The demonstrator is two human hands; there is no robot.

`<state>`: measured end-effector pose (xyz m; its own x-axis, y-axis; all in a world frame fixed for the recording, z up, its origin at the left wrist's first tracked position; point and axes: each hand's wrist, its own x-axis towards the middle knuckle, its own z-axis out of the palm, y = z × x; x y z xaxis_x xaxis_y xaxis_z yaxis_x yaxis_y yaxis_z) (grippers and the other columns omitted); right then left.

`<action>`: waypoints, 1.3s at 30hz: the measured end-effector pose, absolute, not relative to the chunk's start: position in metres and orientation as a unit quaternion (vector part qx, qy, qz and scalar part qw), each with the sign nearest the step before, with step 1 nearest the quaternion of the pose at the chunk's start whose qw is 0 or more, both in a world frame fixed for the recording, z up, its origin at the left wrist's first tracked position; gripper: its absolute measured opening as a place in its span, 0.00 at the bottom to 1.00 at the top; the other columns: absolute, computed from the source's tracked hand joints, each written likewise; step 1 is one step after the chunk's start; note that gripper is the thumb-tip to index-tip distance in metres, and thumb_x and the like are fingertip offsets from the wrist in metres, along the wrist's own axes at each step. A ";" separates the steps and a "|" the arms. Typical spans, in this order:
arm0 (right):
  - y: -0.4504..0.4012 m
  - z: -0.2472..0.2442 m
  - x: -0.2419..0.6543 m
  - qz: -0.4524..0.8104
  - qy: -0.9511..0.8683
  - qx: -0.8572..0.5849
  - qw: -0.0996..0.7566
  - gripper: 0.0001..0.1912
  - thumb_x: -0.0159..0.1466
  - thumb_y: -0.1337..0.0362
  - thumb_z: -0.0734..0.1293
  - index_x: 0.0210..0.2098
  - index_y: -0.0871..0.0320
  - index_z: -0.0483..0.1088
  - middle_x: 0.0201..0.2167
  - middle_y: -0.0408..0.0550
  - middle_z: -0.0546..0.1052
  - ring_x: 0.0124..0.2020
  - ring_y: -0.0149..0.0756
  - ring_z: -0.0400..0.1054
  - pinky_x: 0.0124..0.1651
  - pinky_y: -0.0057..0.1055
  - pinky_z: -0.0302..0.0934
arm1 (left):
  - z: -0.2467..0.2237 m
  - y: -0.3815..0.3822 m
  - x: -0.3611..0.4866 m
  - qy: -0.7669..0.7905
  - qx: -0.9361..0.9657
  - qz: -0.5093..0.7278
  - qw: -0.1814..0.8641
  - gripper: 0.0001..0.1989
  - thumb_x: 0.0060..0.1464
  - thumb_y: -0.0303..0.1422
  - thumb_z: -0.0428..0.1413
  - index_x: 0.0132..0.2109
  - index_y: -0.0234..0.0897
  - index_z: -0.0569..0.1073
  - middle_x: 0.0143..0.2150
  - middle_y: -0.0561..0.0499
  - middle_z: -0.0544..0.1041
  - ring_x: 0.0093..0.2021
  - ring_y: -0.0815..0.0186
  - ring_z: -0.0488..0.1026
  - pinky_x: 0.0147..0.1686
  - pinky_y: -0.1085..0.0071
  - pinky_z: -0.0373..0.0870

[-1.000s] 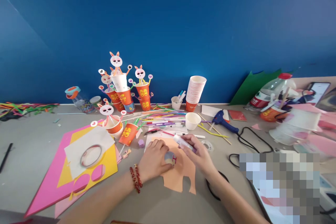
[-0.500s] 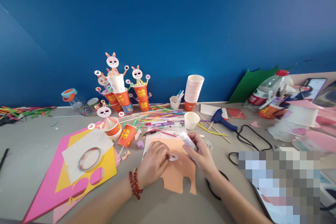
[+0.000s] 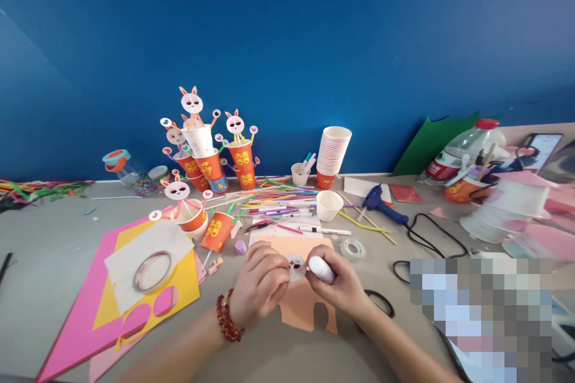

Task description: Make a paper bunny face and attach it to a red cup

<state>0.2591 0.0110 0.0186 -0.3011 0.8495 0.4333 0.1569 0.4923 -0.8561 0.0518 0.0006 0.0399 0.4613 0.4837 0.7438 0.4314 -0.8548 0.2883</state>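
A small round white paper face (image 3: 296,267) with dark eyes is between my two hands, over a sheet of orange paper (image 3: 299,305). My left hand (image 3: 265,281) pinches the face at its left edge. My right hand (image 3: 339,281) is wrapped round a white glue tube (image 3: 321,269), its rounded end pointing toward me, and its fingertips meet the face's right edge. A roll of clear tape (image 3: 353,249) lies just beyond my right hand. Part of black-handled scissors (image 3: 381,304) shows beside my right wrist.
Cups with rabbit figures (image 3: 242,158) stand at the back left. Pens and coloured sticks (image 3: 278,203) lie behind the orange paper. A cup stack (image 3: 333,152) and a blue glue gun (image 3: 381,206) are to the right. Coloured sheets (image 3: 191,275) with a tape ring (image 3: 153,271) lie left.
The paper face has turned upright and faces me between both hands. My right hand has moved down to it, and the glue tube has tilted toward me. The tape roll is now more exposed.
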 end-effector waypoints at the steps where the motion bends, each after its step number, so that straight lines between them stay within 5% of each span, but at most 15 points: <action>1: 0.011 0.017 0.259 0.358 -0.722 -0.349 0.478 0.09 0.55 0.75 0.64 0.32 0.55 0.65 0.27 0.42 0.69 0.28 0.33 0.64 0.32 0.28 0.58 | 0.040 0.001 0.052 0.267 0.850 0.453 0.039 0.08 0.59 0.20 0.51 0.39 0.38 0.67 0.37 0.49 0.75 0.39 0.64 0.68 0.48 0.57 0.64; 8: 0.013 0.020 0.258 0.370 -0.703 -0.353 0.494 0.04 0.59 0.71 0.64 0.30 0.56 0.67 0.26 0.44 0.71 0.28 0.35 0.66 0.31 0.29 0.59 | 0.036 0.008 0.050 0.296 0.793 0.508 0.162 0.10 0.60 0.26 0.53 0.48 0.38 0.70 0.42 0.45 0.76 0.44 0.60 0.71 0.46 0.58 0.68; 15: 0.013 0.028 0.257 0.400 -0.681 -0.405 0.461 0.03 0.61 0.65 0.65 0.30 0.56 0.66 0.27 0.43 0.68 0.28 0.33 0.63 0.31 0.28 0.59 | 0.035 0.009 0.052 0.324 0.771 0.485 0.254 0.07 0.63 0.27 0.50 0.42 0.37 0.74 0.38 0.47 0.78 0.41 0.62 0.75 0.43 0.62 0.71; 31: -0.001 0.024 0.246 0.307 -0.751 -0.468 0.349 0.04 0.61 0.67 0.62 0.37 0.54 0.64 0.27 0.42 0.72 0.25 0.34 0.65 0.27 0.26 0.56 | 0.045 0.005 0.050 0.337 0.837 0.428 -0.051 0.15 0.60 0.24 0.50 0.52 0.37 0.74 0.38 0.47 0.78 0.41 0.60 0.72 0.48 0.58 0.67; 39: -0.001 0.023 0.246 0.298 -0.750 -0.471 0.356 0.04 0.62 0.66 0.62 0.38 0.54 0.65 0.29 0.43 0.74 0.27 0.35 0.68 0.29 0.27 0.58 | 0.045 0.003 0.050 0.315 0.852 0.414 -0.059 0.17 0.63 0.27 0.48 0.56 0.37 0.72 0.44 0.45 0.79 0.44 0.60 0.72 0.50 0.57 0.66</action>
<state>0.2458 -0.0006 0.0226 -0.3038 0.9185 0.2531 0.4947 0.3791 -0.7820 0.0499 0.0032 0.0452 0.4579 0.4878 0.7432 0.5856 -0.7945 0.1607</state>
